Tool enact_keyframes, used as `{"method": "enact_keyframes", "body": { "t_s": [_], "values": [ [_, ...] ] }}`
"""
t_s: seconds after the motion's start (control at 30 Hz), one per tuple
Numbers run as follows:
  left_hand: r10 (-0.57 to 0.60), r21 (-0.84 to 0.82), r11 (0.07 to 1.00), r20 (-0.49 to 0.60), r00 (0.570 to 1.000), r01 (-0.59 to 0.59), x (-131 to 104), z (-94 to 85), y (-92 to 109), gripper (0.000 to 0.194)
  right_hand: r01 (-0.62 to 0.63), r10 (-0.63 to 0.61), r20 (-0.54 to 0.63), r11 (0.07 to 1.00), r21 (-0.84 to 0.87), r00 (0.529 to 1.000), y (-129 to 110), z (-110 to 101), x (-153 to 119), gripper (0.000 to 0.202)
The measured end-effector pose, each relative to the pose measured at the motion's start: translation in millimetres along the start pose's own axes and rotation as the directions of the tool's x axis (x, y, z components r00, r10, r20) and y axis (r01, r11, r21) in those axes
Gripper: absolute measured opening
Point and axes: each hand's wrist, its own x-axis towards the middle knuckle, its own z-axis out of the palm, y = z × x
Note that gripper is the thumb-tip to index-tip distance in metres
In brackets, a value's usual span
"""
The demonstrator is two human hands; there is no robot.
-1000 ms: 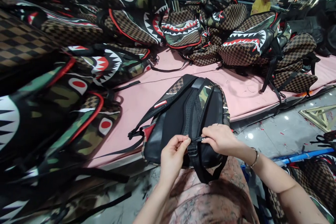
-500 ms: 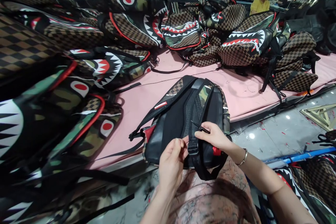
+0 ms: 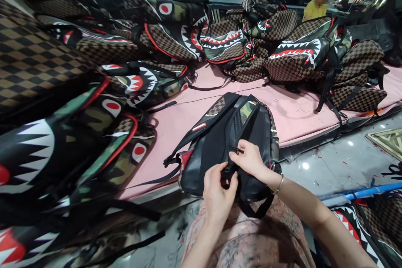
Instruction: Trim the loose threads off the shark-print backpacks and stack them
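Note:
A black backpack point(image 3: 204, 163) with checkered and camouflage trim lies back panel up at the near edge of the pink-covered table, close to my body. My left hand point(image 3: 218, 190) curls its thumb and fingers round the black buckle point(image 3: 230, 171) of a shoulder strap point(image 3: 246, 132). My right hand point(image 3: 249, 159) is closed just above the buckle, its fingertips against the strap. A thin black pointed tool point(image 3: 238, 150) pokes out between those fingers; most of it is hidden, so its exact kind is unclear. The strap's lower loop point(image 3: 256, 209) hangs over the bag's near edge.
Shark-mouth backpacks point(image 3: 292, 54) lie heaped along the far side of the pink table point(image 3: 201, 100). More bags point(image 3: 103, 142) crowd the left, and others point(image 3: 361, 226) lie low at right beside a blue bar point(image 3: 370, 190). A person in a yellow top point(image 3: 314, 8) sits behind.
My left hand has moved from beside the strap onto its buckle. The right hand has come lower and closer to it, with the tool still in its fingers. The view has shifted slightly.

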Motion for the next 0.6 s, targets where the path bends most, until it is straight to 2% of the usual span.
{"method": "enact_keyframes", "body": {
  "t_s": [0.07, 0.1, 0.13, 0.2, 0.23, 0.27, 0.33, 0.43, 0.6],
  "values": [
    [-0.085, -0.102, 0.991, 0.060, 0.995, 0.091, 2, -1.9, -3, 0.030, 0.029, -0.028, 0.040, 0.999, -0.024, 0.999, 0, -7, -1, 0.026],
    [-0.172, -0.203, 0.960, 0.129, 0.977, 0.196, 4, -5.0, -3, 0.029, 0.049, -0.048, 0.069, 0.999, -0.011, 0.996, 2, -12, -3, 0.025],
    [-0.270, -0.316, 0.889, 0.223, 0.937, 0.332, 6, -9.1, -1, 0.030, 0.068, -0.069, 0.094, 0.998, 0.012, 0.993, 3, -18, -4, 0.023],
    [-0.406, -0.518, 0.633, 0.410, 0.817, 0.575, 10, -18.3, 5, 0.031, 0.099, -0.104, 0.089, 0.994, 0.055, 0.991, 9, -29, -9, 0.021],
    [-0.426, -0.587, 0.493, 0.480, 0.767, 0.642, 12, -22.5, 9, 0.031, 0.113, -0.117, 0.065, 0.992, 0.062, 0.991, 12, -33, -13, 0.020],
    [-0.429, -0.636, 0.380, 0.523, 0.737, 0.672, 13, -25.8, 14, 0.032, 0.130, -0.132, 0.036, 0.990, 0.059, 0.991, 16, -37, -17, 0.019],
    [-0.434, -0.697, 0.256, 0.536, 0.724, 0.669, 15, -29.2, 23, 0.031, 0.175, -0.175, -0.009, 0.984, 0.039, 0.985, 24, -41, -28, 0.015],
    [-0.450, -0.725, 0.230, 0.512, 0.732, 0.649, 14, -27.4, 31, 0.033, 0.261, -0.260, -0.051, 0.965, 0.003, 0.964, 31, -43, -44, 0.012],
    [-0.465, -0.700, 0.286, 0.495, 0.734, 0.654, 6, -21.1, 30, 0.037, 0.404, -0.415, -0.061, 0.904, -0.140, 0.908, 26, -44, -56, 0.008]
  ]
}}
